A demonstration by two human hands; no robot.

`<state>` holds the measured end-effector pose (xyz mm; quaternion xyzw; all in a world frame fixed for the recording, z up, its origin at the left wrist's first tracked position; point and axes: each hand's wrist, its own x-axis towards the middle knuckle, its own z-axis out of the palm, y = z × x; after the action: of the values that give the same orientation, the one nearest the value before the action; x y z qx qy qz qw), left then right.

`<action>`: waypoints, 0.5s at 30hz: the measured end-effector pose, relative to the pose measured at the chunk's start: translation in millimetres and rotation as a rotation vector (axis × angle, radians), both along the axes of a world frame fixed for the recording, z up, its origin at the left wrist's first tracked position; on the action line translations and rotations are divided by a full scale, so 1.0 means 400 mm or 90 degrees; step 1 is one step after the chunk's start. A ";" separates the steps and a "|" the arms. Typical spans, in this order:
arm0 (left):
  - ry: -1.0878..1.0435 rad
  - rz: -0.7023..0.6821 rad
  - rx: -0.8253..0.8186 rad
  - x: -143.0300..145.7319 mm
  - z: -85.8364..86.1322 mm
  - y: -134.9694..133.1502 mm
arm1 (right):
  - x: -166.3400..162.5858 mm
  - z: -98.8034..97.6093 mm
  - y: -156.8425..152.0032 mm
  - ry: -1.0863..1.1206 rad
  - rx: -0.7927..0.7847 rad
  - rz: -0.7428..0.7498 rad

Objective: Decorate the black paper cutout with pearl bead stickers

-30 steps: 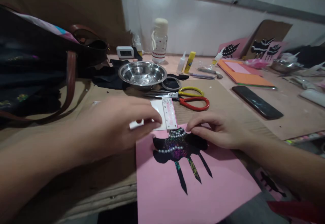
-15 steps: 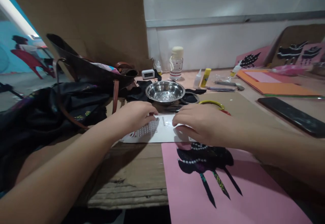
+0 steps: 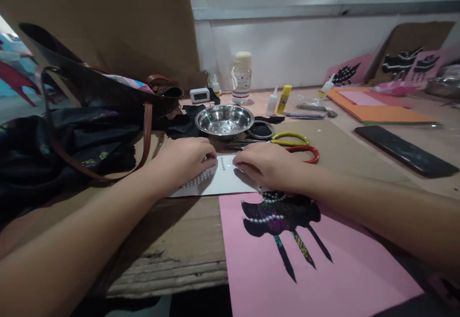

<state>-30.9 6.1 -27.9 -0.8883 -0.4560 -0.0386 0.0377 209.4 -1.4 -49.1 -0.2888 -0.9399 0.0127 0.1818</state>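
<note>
A white sheet of stick-on pearl beads (image 3: 219,183) lies on the cardboard-covered table. My left hand (image 3: 185,161) presses on its left part, fingers curled over the pearl rows. At the sheet's right edge my right hand (image 3: 268,166) rests palm down, fingertips pinched together; whatever they hold is hidden. Just in front lies a pink paper sheet (image 3: 323,278) bearing a black cut-out shape (image 3: 280,214) with glitter and strings of pearls on it.
A steel bowl (image 3: 224,119), yellow scissors (image 3: 289,138) and red scissors (image 3: 305,152) lie behind the hands. A dark bag with brown straps (image 3: 82,125) fills the left. A black phone (image 3: 406,150), glue bottles (image 3: 278,99), orange and pink papers (image 3: 377,108) sit to the right.
My left hand brought the pearl sheet down flat onto the table. My right hand left the black cut-out and moved onto the sheet. The view swung left and up.
</note>
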 end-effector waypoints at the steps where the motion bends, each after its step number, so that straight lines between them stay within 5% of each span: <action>1: 0.005 -0.001 0.005 0.000 -0.002 0.001 | 0.000 -0.001 0.000 0.006 -0.001 0.000; 15: -0.070 0.085 -0.072 -0.004 0.010 0.024 | 0.003 -0.009 0.011 0.034 -0.013 0.009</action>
<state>-32.4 15.6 -23.8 -0.8530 -0.5173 -0.0592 -0.0348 210.4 3.0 -52.8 -0.2836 -0.9365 0.0310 0.2038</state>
